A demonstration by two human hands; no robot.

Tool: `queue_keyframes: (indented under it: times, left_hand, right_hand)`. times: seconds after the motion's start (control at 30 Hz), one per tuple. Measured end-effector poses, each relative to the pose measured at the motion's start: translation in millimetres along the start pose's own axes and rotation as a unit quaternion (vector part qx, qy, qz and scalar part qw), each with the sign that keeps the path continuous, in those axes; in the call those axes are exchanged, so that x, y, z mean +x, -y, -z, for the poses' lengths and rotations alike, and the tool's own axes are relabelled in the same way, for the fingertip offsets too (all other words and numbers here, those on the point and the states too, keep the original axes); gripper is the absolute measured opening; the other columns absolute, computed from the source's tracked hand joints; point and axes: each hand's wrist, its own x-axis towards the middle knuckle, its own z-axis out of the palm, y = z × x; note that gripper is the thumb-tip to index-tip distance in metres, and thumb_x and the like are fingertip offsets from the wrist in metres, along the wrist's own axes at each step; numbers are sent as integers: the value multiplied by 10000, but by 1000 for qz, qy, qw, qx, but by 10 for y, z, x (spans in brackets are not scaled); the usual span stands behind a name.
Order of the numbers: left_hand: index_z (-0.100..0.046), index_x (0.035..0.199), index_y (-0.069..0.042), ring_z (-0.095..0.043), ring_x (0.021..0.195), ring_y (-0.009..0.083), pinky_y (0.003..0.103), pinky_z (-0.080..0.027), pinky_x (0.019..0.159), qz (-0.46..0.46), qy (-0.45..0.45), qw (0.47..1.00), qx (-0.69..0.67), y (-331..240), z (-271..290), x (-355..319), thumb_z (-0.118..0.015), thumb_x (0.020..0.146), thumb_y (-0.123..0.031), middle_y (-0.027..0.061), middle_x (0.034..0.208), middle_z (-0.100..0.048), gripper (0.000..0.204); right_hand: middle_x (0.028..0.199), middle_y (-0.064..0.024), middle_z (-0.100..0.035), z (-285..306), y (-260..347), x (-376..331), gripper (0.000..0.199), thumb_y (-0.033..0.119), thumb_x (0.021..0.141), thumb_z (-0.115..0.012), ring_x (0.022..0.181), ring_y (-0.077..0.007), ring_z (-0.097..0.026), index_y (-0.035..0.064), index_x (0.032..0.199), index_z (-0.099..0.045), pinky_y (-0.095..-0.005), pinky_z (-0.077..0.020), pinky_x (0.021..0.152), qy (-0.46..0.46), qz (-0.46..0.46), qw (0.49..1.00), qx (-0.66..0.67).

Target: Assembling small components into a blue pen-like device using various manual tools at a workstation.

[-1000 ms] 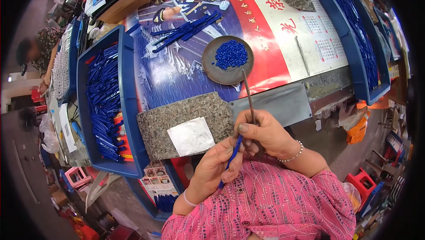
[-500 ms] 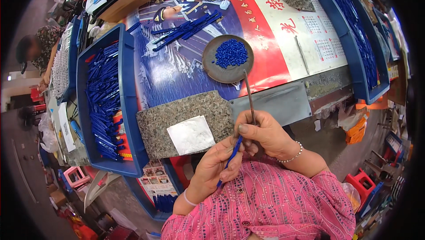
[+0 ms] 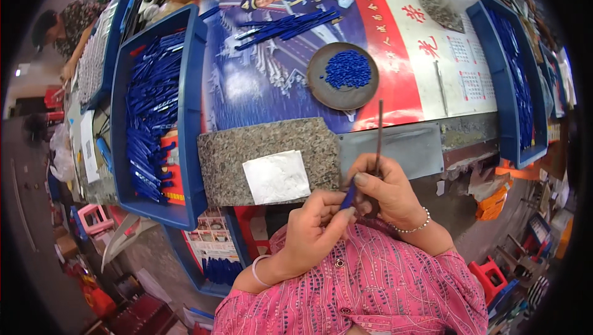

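Worktop (image 3: 472,122) spans the bench area; a poster sheet (image 3: 247,97) covers most of it, its near edge running approx. level w/ the slab's back. L blue bin (image 3: 195,112), full of blue strips, & R blue bin (image 3: 501,94), also w/ blue strips, wall off the sides; both run past the worktop's near edge. Granite slab (image 3: 223,159) sits at the near edge, tight beside the L bin; grey metal plate (image 3: 414,152) is just R of it. Round dish (image 3: 336,99) rests on the poster nr its front edge, w/ bare poster btwn it & L bin, and more to its R. L hand (image 3: 315,227) & R hand (image 3: 389,196) are just off the near edge, side by side in front of slab & plate, fingers closed & meeting. White paper (image 3: 276,177) lies on the slab, reaching its near edge. Loose strips (image 3: 290,28) lie behind the dish, well apart from the hands. Dark rod (image 3: 380,128) is gripped in R hand, tip up, nr the dish rim in view. Thin blue piece (image 3: 349,196) is pinched btwn both hands' fingers, partly hidden. Blue beads (image 3: 348,69) heap in the dish, off its rim.
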Motion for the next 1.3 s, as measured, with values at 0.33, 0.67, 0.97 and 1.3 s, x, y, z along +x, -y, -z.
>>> queue_keyframes:
  times: [0.33,0.67,0.97,1.3]
  left_hand:
    - [-541,981,29,-584,563,45,184,-449,471,-204,-100,938,263,105,44,-28,-666,778,24,55,679,-640,238]
    - [-539,946,29,-586,565,45,183,-448,469,-171,-112,950,236,105,42,-60,-659,781,26,54,655,-629,204]
    - [-534,971,21,-637,629,123,244,-487,522,-80,-97,972,198,94,17,-114,-623,817,-37,102,731,-633,187]
    - [-484,1039,21,-470,486,51,163,-358,438,113,17,985,-127,90,117,-81,-483,891,-34,72,732,-601,159]
  right_hand:
    - [674,-28,-536,9,-115,18,193,183,872,-588,497,-64,-479,1,928,-559,-196,-400,471,8,37,999,12]
    - [637,-56,-540,-40,-168,34,250,215,851,-595,450,-82,-460,-22,909,-542,-205,-380,417,-17,34,999,8]
    - [671,-13,-528,-30,-163,0,159,138,888,-550,496,-52,-472,-5,953,-567,-181,-386,466,-8,30,1000,5]
    - [615,-18,-526,-13,-248,3,150,139,856,-574,441,-66,-470,-7,885,-553,-194,-385,423,-40,7,999,-28]
